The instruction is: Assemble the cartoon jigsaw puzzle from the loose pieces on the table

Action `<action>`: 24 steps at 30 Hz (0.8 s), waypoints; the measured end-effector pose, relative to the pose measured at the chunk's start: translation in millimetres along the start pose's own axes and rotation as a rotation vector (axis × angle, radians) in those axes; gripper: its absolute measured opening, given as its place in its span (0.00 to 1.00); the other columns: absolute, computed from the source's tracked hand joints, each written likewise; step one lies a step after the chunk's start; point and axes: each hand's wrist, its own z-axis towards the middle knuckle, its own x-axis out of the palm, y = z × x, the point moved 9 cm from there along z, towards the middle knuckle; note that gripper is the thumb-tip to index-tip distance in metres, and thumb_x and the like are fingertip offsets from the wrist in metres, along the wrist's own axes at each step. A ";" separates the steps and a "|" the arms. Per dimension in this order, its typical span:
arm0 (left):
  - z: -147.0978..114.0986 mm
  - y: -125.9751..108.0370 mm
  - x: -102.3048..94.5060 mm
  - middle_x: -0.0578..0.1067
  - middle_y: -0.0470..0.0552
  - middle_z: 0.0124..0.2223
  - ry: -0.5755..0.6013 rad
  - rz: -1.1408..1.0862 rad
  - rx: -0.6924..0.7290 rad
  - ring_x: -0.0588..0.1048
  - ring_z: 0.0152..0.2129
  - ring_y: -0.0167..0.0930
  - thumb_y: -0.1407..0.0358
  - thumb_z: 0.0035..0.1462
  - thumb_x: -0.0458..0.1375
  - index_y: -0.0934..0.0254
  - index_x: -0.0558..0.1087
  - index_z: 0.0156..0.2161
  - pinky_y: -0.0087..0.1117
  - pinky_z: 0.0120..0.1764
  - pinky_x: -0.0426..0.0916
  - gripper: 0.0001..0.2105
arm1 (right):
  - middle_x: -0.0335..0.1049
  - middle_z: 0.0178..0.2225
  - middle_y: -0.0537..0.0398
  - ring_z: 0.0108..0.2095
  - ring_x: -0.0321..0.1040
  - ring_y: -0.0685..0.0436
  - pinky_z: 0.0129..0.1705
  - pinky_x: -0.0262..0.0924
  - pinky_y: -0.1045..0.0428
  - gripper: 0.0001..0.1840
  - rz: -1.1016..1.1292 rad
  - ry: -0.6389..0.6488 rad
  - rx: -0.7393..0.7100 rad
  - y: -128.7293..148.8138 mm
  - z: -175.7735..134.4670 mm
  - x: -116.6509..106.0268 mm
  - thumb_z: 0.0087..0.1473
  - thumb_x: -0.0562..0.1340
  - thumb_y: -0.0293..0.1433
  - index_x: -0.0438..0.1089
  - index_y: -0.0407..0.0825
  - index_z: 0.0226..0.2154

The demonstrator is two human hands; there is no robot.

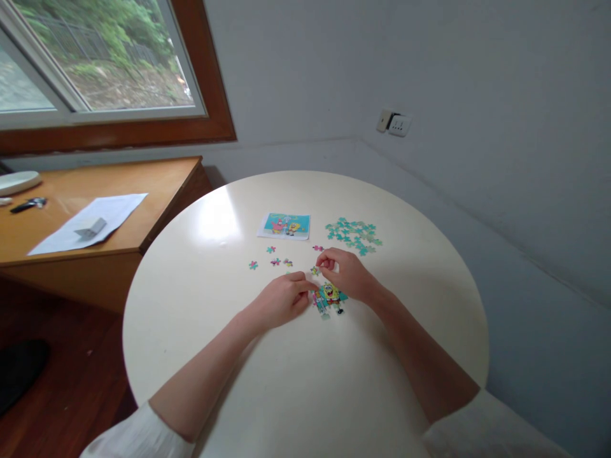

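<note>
My left hand (286, 297) is closed, with its index finger reaching onto the left edge of a partly joined jigsaw puzzle (331, 295) that shows a yellow cartoon figure. Its other fingers curl under, and whatever may lie in them is hidden. Just above the joined section, my right hand (347, 272) is closed in a pinch, and a small yellow-green puzzle piece (314, 271) shows at its fingertips. A pink puzzle piece (317, 248) lies a little beyond that hand.
Several loose pieces (275, 261) are spread left of centre on the round white table (191, 305). Behind them lies a picture card (285, 226). A pile of teal pieces (354, 234) sits at the back right. A wooden desk (162, 181) with paper (112, 207) stands left.
</note>
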 end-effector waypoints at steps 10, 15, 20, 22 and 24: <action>-0.2 1.6 -10.0 0.70 0.49 0.29 -0.087 -0.019 -0.011 0.68 0.24 0.25 0.75 0.48 0.47 0.65 0.74 0.36 0.25 0.31 0.62 0.15 | 0.63 0.26 0.56 0.29 0.60 0.50 0.35 0.55 0.53 0.07 -0.012 0.042 -0.034 2.7 -0.7 2.6 0.41 0.56 0.22 0.66 0.47 0.26; -5.6 25.7 -31.7 0.68 0.48 0.27 -0.296 -0.026 -0.169 0.65 0.23 0.25 0.74 0.47 0.48 0.66 0.71 0.29 0.26 0.29 0.61 0.09 | 0.63 0.42 0.51 0.48 0.57 0.41 0.50 0.47 0.42 0.17 -0.074 0.236 -0.062 5.3 -8.9 18.2 0.40 0.64 0.29 0.66 0.50 0.37; -18.8 52.4 -62.0 0.67 0.45 0.24 -0.586 -0.085 -0.283 0.64 0.21 0.23 0.74 0.46 0.48 0.66 0.69 0.26 0.25 0.27 0.61 0.08 | 0.62 0.45 0.50 0.51 0.54 0.40 0.53 0.43 0.40 0.19 -0.076 0.295 -0.054 2.5 -10.8 22.9 0.40 0.65 0.33 0.65 0.51 0.38; -24.6 63.8 -71.2 0.67 0.44 0.24 -0.663 -0.105 -0.338 0.63 0.20 0.23 0.74 0.46 0.48 0.66 0.69 0.26 0.25 0.26 0.61 0.08 | 0.63 0.45 0.50 0.51 0.54 0.40 0.53 0.43 0.40 0.18 -0.076 0.291 -0.052 2.3 -10.2 21.8 0.41 0.65 0.33 0.65 0.51 0.38; -29.4 75.4 -77.1 0.68 0.44 0.23 -0.701 -0.118 -0.397 0.63 0.19 0.23 0.75 0.45 0.48 0.66 0.69 0.27 0.25 0.26 0.61 0.08 | 0.63 0.45 0.50 0.51 0.54 0.40 0.52 0.44 0.40 0.18 -0.079 0.299 -0.050 1.9 -10.2 22.0 0.41 0.65 0.34 0.65 0.51 0.38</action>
